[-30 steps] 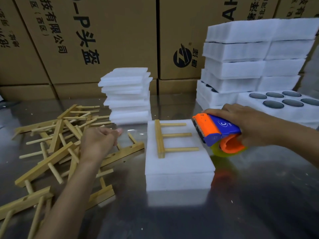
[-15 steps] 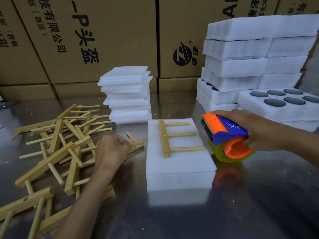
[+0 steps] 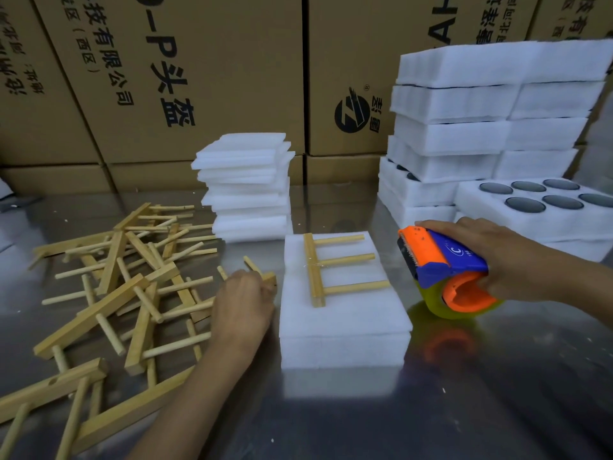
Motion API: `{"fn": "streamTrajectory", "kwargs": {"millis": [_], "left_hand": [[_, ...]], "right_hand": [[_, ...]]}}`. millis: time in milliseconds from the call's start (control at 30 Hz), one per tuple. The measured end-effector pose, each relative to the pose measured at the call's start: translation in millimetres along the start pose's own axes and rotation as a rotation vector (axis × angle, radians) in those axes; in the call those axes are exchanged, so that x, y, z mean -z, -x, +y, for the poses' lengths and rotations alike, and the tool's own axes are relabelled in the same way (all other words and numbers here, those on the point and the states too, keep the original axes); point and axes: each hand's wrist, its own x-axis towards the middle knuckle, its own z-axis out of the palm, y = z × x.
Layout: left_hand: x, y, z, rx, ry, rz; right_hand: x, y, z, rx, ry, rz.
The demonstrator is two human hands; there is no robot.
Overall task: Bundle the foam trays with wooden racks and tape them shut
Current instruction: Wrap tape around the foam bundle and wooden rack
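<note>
Foam tray (image 3: 534, 210) holds dark discs; left hand (image 3: 243, 307) now grips a wooden rack (image 3: 262, 275) (previously reaching), right hand (image 3: 507, 260) clasps tape dispenser (image 3: 444, 267).

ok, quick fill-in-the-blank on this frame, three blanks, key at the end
1. The right hand holds an orange and blue tape ____.
2. The wooden rack on the foam bundle has ____ pegs.
3. The left hand grips a rack from the ____ pile.

Missing: dispenser; three; wooden

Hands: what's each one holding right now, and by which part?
Right hand grips the tape dispenser over its blue top. Left hand grips a wooden rack near its bar's end.
</note>
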Motion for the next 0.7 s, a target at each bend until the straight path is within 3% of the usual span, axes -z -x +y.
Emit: {"fn": "streamTrajectory", "kwargs": {"millis": [200, 367, 433, 567, 633, 700], "left_hand": [[-10.9, 5.8, 0.9, -0.193, -0.184, -0.004], [-8.7, 10.3, -5.8, -0.167, -0.368, -0.014], [-1.8, 11.1, -3.9, -0.158, -0.257, -0.003], [32.3, -6.3, 11.6, -0.161, 0.268, 0.234], [41.2, -22.7, 39.5, -0.245, 0.45, 0.1], [35.3, -31.9, 73.3, -0.327, 0.37, -0.211]], "right_hand": [[0.6, -0.2, -2.6, -0.018, 0.01, -0.012], [-1.2, -0.5, -2.0, -0.03, 0.028, -0.018], [-1.7, -1.0, -1.2, -0.032, 0.036, -0.016], [-2.3, -2.7, 0.9, 0.011, 0.02, -0.009], [-2.7, -3.9, 2.6, 0.024, 0.017, -0.005], [-2.4, -3.6, 2.5, 0.027, 0.012, -0.006]]}}
